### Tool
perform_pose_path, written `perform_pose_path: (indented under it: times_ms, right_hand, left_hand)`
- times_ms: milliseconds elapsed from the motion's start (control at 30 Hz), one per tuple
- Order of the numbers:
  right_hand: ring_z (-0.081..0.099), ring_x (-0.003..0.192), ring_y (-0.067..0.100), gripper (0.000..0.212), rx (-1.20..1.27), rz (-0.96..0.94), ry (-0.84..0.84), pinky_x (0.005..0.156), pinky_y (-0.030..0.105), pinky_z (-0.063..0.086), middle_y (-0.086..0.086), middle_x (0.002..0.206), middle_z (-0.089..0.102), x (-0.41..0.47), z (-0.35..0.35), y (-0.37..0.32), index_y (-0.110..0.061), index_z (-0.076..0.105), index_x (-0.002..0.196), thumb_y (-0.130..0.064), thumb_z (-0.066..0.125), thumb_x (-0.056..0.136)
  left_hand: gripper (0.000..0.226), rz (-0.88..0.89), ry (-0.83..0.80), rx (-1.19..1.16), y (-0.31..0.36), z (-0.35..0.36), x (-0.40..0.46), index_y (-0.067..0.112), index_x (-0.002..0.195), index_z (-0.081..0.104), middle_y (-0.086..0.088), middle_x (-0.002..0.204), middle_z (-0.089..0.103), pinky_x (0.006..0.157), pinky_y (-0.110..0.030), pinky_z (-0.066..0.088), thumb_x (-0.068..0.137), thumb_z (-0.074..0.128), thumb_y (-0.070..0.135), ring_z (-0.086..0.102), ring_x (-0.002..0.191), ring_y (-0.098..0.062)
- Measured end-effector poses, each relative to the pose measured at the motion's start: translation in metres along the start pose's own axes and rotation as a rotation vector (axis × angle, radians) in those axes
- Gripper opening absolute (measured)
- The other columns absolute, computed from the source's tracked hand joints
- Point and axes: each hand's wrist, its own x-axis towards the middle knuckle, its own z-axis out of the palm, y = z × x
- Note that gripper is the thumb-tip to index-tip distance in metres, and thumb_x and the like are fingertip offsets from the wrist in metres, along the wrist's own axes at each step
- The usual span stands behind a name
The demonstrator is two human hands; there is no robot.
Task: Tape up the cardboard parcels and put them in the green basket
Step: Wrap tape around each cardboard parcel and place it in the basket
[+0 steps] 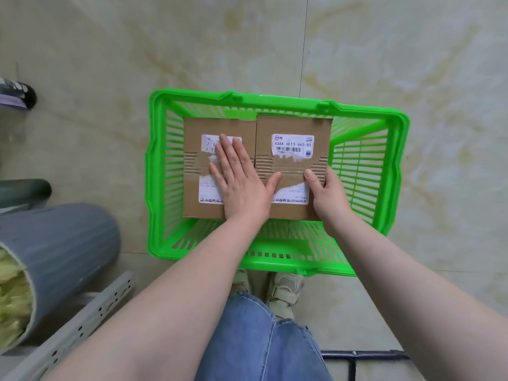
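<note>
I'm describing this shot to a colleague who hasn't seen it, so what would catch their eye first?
The bright green basket on the pale tiled floor stands out at once, mid-frame. Inside it sit two cardboard parcels side by side, the left parcel and the right parcel, both with torn white labels. The left hand lies flat across them, while the right hand holds the right parcel's near edge.

place: a parcel-handling or stockroom corner, not a home
basket: a green plastic shopping basket (275, 259) stands on the floor, the landmark here
parcels: two cardboard boxes (291, 127) with torn courier labels and barcodes lie side by side inside the basket
floor: glossy marble-look tiles (412, 64) all around the basket
shelving: a perforated grey metal rack upright (90, 317) left of the basket
bin: a grey bin (60, 240) of pale yellowish filling left of the basket
</note>
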Motion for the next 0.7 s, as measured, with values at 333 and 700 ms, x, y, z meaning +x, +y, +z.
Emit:
perform_pose_path:
  times_ms: [333,700]
  right_hand:
    - [0.058,0.117,0.026,0.042,-0.152,0.0,0.006,0.104,0.04,0.044,0.009,0.128,0.061,0.001,0.002,0.0,-0.008,0.047,0.136,-0.026,0.054,0.099]
    - [0.061,0.101,0.024,0.034,-0.3,0.0,0.063,0.095,0.039,0.046,0.014,0.113,0.067,-0.061,0.002,-0.072,-0.006,0.06,0.119,-0.028,0.063,0.093]
  left_hand:
    - [0.112,-0.01,-0.07,0.009,0.005,-0.006,0.004,-0.001,0.148,-0.026,-0.023,0.158,-0.026,0.118,-0.051,-0.012,0.089,0.037,0.072,-0.022,0.148,-0.036]
    - [0.062,-0.021,-0.079,-0.382,-0.004,-0.088,-0.036,0.012,0.147,0.036,-0.012,0.148,0.031,0.109,-0.038,0.032,0.097,0.056,0.042,0.034,0.135,-0.03]
